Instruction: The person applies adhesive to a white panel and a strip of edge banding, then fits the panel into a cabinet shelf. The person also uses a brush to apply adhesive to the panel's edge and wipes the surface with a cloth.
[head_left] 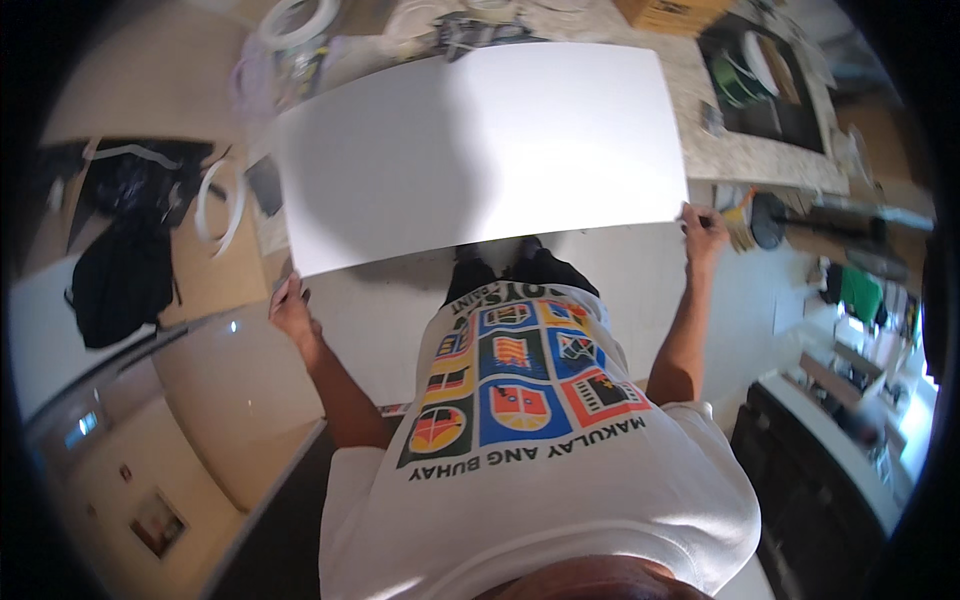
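Observation:
A large white rectangular board (570, 140) spans the space in front of me, its far part over the stone-patterned counter. My left hand (291, 308) grips its near left corner, fingers closed on the edge. At the near right corner my right hand (704, 230) pinches the board in the same way. A dark shadow falls across the left half of the sheet. Whatever lies beneath the board is hidden.
Rolls of white edging strip (220, 208) lie at the left, near a black bag (122, 275). On the counter (740, 165) at the right sits a dark recess (765, 90) holding a green round item. A standing fan (830, 228) is beside my right hand.

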